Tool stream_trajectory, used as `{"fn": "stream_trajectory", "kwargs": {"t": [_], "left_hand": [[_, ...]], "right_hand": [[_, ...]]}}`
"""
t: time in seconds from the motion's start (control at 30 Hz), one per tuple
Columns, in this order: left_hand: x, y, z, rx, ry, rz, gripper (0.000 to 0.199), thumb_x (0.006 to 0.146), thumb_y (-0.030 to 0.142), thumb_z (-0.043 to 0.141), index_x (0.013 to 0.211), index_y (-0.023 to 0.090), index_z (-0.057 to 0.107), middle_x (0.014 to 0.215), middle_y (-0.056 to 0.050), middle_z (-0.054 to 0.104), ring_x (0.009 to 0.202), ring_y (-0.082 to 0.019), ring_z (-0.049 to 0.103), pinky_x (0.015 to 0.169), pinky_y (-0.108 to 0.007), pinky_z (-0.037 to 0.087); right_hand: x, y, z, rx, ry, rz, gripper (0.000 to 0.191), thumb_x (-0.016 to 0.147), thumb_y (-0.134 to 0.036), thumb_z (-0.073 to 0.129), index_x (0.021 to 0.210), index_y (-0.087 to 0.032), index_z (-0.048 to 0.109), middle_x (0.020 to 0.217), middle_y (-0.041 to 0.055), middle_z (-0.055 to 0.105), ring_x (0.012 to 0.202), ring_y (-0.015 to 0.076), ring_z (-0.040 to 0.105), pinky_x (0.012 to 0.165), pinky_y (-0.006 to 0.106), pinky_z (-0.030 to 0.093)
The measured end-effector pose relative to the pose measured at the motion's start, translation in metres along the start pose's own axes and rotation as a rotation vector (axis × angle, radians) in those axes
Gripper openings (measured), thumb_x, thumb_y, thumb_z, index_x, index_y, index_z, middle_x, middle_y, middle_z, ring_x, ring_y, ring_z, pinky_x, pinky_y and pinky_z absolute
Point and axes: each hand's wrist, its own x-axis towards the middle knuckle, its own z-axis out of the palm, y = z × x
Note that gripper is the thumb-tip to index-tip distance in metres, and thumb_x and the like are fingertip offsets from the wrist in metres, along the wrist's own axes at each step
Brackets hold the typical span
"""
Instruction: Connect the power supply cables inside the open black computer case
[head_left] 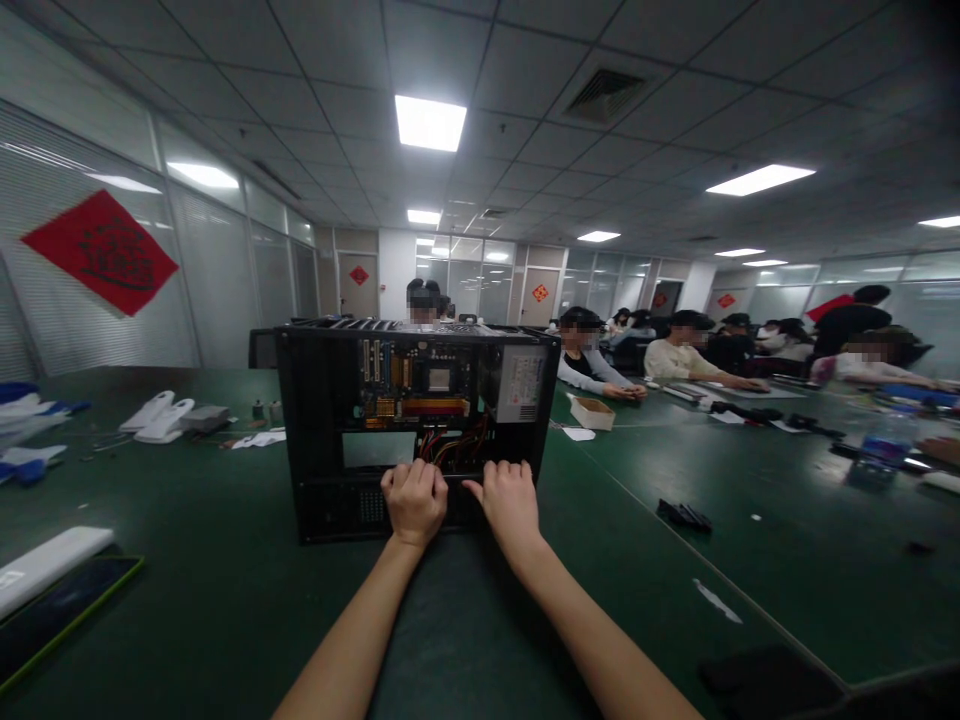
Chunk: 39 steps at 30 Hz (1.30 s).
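A black computer case stands on the green table with its open side facing me. Inside it are a motherboard, a silver power supply at the upper right and a tangle of coloured cables. My left hand is closed, its fingers curled over the case's lower ledge. To its right, my right hand bends its fingers over the same ledge, thumb pointing left. The fingertips of both hands are hidden inside the case.
Left on the table lie a dark flat panel with a green edge, a white bar-shaped object and white plastic pieces. A small open box, black parts and a bottle are rightward. Several people sit beyond.
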Motion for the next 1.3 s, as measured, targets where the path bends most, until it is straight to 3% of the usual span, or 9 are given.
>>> {"fn": "stream_trajectory", "kwargs": {"t": [0.17,0.47,0.87,1.1,1.3], "left_hand": [[0.0017,0.0003,0.0038,0.004,0.019,-0.023,0.03,0.093,0.03,0.043,0.074,0.021,0.066,0.075,-0.005,0.066,0.082,-0.024,0.053,0.086,-0.044,0.028],[0.0024,-0.0008,0.0081,-0.017,0.005,-0.044,0.032,0.092,0.032,0.044,0.071,0.023,0.066,0.074,-0.004,0.067,0.082,-0.023,0.054,0.086,-0.044,0.027],[0.0022,-0.0007,0.0077,0.01,0.031,-0.023,0.029,0.091,0.032,0.046,0.071,0.024,0.066,0.072,-0.003,0.067,0.08,-0.022,0.054,0.083,-0.043,0.027],[0.0027,-0.0004,0.0093,-0.029,-0.012,-0.057,0.032,0.092,0.032,0.043,0.071,0.023,0.065,0.073,-0.004,0.067,0.08,-0.023,0.054,0.085,-0.044,0.027],[0.0051,0.002,0.0088,-0.055,-0.007,-0.093,0.032,0.092,0.033,0.043,0.071,0.022,0.065,0.073,-0.005,0.068,0.081,-0.024,0.055,0.087,-0.045,0.026]], "right_hand": [[-0.0008,0.0016,0.0012,0.017,0.023,-0.019,0.045,0.092,-0.052,0.053,0.096,-0.01,0.067,0.088,0.0156,0.065,0.09,0.0294,0.059,0.106,0.049,0.026],[0.0011,0.0005,-0.0069,0.002,-0.057,-0.013,0.046,0.091,-0.053,0.054,0.099,-0.01,0.066,0.091,0.0173,0.065,0.093,0.0305,0.059,0.096,0.045,0.035],[-0.0023,-0.0015,-0.0049,-0.044,-0.038,0.002,0.043,0.088,-0.052,0.061,0.1,-0.011,0.065,0.093,0.017,0.064,0.094,0.0316,0.058,0.095,0.045,0.036],[-0.0035,-0.0017,-0.0044,-0.059,-0.025,0.012,0.023,0.09,-0.034,0.062,0.101,-0.014,0.063,0.094,0.0148,0.063,0.093,0.0302,0.057,0.094,0.044,0.035],[-0.0033,-0.0024,-0.0085,-0.055,-0.058,0.014,0.021,0.091,-0.031,0.06,0.102,-0.013,0.063,0.095,0.0162,0.064,0.094,0.0304,0.057,0.093,0.045,0.036]]}}
